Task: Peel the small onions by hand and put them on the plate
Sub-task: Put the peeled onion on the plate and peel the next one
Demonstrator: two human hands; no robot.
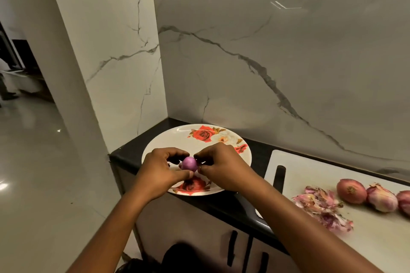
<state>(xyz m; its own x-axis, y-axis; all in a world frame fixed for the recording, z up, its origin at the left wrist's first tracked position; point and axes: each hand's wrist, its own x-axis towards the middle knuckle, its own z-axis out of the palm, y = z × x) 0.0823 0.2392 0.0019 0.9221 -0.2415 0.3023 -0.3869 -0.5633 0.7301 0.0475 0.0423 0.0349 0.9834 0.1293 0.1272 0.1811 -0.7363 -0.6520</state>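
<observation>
Near right: cutting board (310, 168) bore peel heap (321, 206) and unpeeled onions (351, 190), kept off the plate | Middle: left hand (159, 170) curled round peeled onion (189, 163), right hand (221, 166) pinching its right end, likely stripping last skin | Far: plate (221, 137) directly beneath for dropping; contents mostly hidden by hands.

Plate (177, 139): boxed in by side wall (124, 62) at left and back wall (266, 73) behind; left hand (159, 173) and right hand (221, 166), round an onion (189, 163), covered its middle, far rim free. Board (299, 175): bare beside plate; peels (321, 208) and unpeeled onions (351, 190) filled its right end.
</observation>
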